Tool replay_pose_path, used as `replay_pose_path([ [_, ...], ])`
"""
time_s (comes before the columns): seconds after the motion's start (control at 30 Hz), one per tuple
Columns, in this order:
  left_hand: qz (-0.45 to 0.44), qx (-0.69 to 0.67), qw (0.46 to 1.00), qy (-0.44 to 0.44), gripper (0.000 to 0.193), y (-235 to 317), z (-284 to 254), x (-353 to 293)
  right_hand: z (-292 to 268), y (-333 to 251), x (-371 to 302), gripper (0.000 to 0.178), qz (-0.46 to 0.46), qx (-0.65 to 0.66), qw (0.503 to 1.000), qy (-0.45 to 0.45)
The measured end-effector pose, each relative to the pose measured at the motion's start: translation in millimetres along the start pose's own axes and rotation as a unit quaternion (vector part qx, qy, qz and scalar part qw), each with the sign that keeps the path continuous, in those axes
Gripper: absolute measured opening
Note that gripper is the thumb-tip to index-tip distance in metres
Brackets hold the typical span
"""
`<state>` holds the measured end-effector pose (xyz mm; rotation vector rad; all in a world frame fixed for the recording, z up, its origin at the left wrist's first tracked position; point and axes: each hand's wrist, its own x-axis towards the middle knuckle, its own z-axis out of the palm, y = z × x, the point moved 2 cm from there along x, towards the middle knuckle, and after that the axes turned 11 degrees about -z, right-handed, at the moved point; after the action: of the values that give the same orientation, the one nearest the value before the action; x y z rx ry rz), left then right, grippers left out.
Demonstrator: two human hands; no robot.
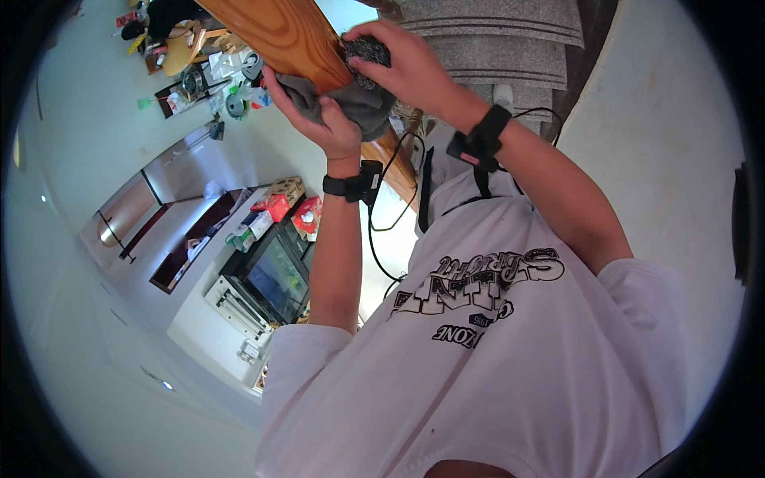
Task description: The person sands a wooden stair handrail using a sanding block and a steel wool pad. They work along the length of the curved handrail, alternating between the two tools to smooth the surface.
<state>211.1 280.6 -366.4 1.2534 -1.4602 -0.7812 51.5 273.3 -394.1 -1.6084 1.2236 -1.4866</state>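
A gray cloth [368, 110] lay bunched against a wooden handrail [295, 40], cupped in a left hand [331, 131] with thumb and fingers spread, as a right hand [410, 70] pinched a dark scrubbing pad [373, 52] at the rail's edge. Gray steps [502, 60] ran alongside; a television [279, 271] stood leftward, a pale wall [653, 159] rightward, beyond the forearm.
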Motion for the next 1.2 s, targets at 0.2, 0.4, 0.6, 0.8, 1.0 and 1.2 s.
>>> replay_pose_path([
  [0.2, -0.011, 0.007, 1.0, 0.008, 0.081, 1.8, 0.5, -2.0, -0.3, -2.5, 11.8, 0.032, 0.008, -0.012, 1.0, 0.002],
  [0.4, 0.002, 0.003, 1.0, 0.009, 0.083, 1.9, 0.0, -1.5, 3.6, -7.3, 24.4, 0.031, 0.006, 0.021, 0.998, 0.06],
  [0.6, -0.005, 0.033, 0.999, 0.01, 0.084, -0.4, -1.9, -0.6, 3.9, -6.1, 10.3, 0.031, 0.011, -0.002, 0.999, 0.038],
  [0.8, -0.006, 0.02, 1.0, 0.013, 0.083, 6.0, -0.8, -0.9, -15.6, -21.6, 32.8, 0.027, -0.005, 0.033, 0.999, -0.031],
  [1.0, -0.006, 0.005, 1.0, 0.026, 0.083, -0.3, -0.6, -3.2, 2.7, -14.8, 2.4, 0.029, 0.044, -0.011, 0.999, 0.012],
  [1.2, -0.008, 0.013, 1.0, 0.016, 0.083, -7.4, -3.5, -4.0, -1.5, -22.5, 25.2, 0.027, 0.023, -0.022, 0.999, 0.024],
])
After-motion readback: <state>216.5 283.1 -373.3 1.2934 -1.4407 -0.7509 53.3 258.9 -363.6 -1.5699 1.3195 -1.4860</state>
